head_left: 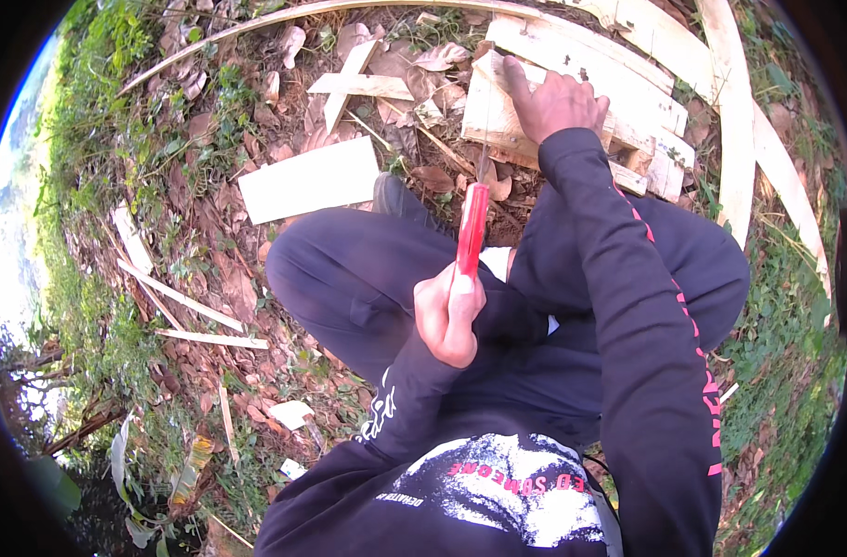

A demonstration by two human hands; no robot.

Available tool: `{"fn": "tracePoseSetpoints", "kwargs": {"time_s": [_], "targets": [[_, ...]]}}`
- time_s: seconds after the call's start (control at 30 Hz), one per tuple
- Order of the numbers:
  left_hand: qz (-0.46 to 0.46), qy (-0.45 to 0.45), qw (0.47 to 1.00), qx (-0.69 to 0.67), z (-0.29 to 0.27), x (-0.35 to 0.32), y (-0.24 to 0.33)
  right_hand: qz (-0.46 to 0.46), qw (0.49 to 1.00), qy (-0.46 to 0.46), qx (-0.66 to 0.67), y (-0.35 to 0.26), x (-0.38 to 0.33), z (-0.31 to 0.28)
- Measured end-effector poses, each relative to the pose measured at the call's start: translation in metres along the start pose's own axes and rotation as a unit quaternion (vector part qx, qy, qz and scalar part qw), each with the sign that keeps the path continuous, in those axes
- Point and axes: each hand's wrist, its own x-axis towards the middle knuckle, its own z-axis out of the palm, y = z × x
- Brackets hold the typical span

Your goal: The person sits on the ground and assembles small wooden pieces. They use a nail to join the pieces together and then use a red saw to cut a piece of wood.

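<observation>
My left hand [449, 320] is shut tight around a red handle [471, 228]. The tool stands almost straight up from my fist, and its far end points away from me toward the boards [572, 70]. I cannot see the tip well, so I can't tell what kind of tool it is. The boards lie on the ground ahead and a bit to the right of the tool. My right hand [553, 102] is already on them, pressed flat with fingers spread, holding nothing. So the right hand is nearer; the left is well back, over my knees.
</observation>
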Motion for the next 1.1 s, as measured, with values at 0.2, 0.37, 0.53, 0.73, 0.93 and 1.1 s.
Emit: {"fn": "tracePoseSetpoints", "kwargs": {"time_s": [0.2, 0.37, 0.53, 0.73, 0.93, 1.1], "targets": [[0.002, 0.011, 1.0, -0.013, 0.027, 0.096, -0.006, -0.006, 1.0, 0.015, -0.001, -0.001, 0.0, 0.001], [0.02, -0.007, 1.0, -0.003, 0.005, 0.009, -0.005, -0.003, 1.0, 0.015, -0.006, -0.001, 0.002, 0.0], [0.042, 0.004, 0.998, 0.049, 0.021, 0.066, -0.006, 0.008, 1.0, 0.009, -0.009, -0.007, 0.001, 0.0], [-0.001, 0.01, 1.0, 0.003, 0.009, 0.01, 0.0, 0.03, 0.998, -0.061, 0.019, -0.006, 0.003, -0.014], [0.006, -0.148, 0.987, -0.066, -0.023, 0.011, 0.019, 0.014, 1.0, -0.01, 0.0, -0.003, 0.002, -0.006], [0.074, -0.097, 0.991, 0.056, -0.016, 0.003, -0.005, 0.017, 0.999, -0.034, -0.007, -0.007, 0.003, -0.008]]}}
